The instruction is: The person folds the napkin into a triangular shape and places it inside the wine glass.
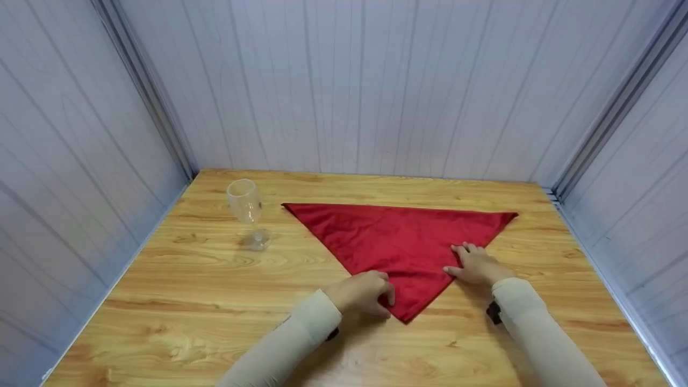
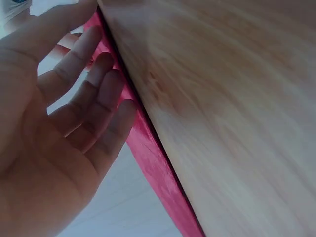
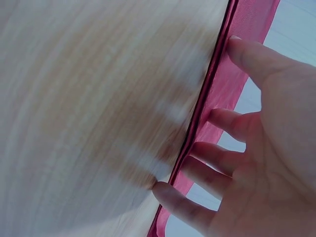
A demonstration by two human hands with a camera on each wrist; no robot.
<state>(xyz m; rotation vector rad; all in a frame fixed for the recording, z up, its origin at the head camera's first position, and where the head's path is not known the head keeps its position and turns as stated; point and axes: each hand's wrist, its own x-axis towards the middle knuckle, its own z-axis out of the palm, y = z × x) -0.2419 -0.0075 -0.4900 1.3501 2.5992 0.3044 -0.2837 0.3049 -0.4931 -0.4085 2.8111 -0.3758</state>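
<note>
A red cloth (image 1: 398,236), folded into a triangle, lies flat on the wooden table with its long edge toward the back wall and one corner toward me. My left hand (image 1: 363,294) rests at the left slanting edge near that front corner. In the left wrist view, the loosely bent fingers (image 2: 111,128) touch along the cloth's edge (image 2: 153,163) without gripping it. On the opposite edge lies my right hand (image 1: 477,264), fingers spread over the cloth. The right wrist view shows its thumb and fingertips on the red border (image 3: 212,108), with one fingertip on the wood.
A clear stemmed glass (image 1: 246,207) stands upright on the table (image 1: 177,301), left of the cloth's far left corner. Pale panelled walls (image 1: 344,91) enclose the table at the back and both sides.
</note>
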